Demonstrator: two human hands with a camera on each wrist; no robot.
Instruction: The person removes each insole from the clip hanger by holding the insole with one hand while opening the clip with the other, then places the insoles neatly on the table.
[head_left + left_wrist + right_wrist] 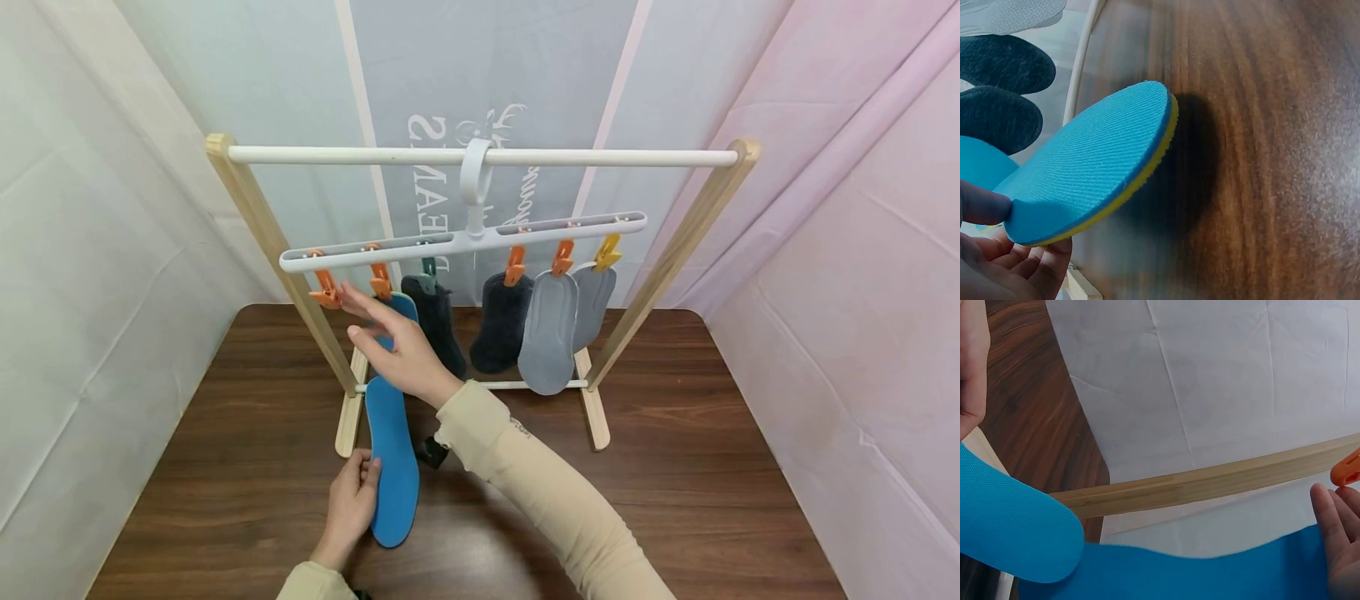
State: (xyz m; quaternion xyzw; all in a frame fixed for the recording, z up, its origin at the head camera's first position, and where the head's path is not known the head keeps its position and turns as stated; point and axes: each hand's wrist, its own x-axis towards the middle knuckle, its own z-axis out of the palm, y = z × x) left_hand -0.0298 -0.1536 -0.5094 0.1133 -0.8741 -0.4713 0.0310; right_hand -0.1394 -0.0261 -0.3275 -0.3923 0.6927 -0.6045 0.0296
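My left hand [352, 498] pinches the side edge of a blue insole [393, 471], thumb on the blue face and fingers on the yellow underside [1163, 147]. It is held up over the table, below the hanger. My right hand [405, 350] reaches up to the hanger's left end, fingers extended, its fingertips right at an empty orange clip [325, 292]. A second blue insole [405, 306] hangs from the adjacent orange clip [380, 279], partly hidden behind the right hand.
The white hanger [472, 242] hooks over the white rail [600, 157] of a wooden stand [675, 258]. Farther right hang two black insoles [501, 325] and two grey ones [549, 333], on green, orange and yellow clips. A small black object [431, 452] sits near the stand's base.
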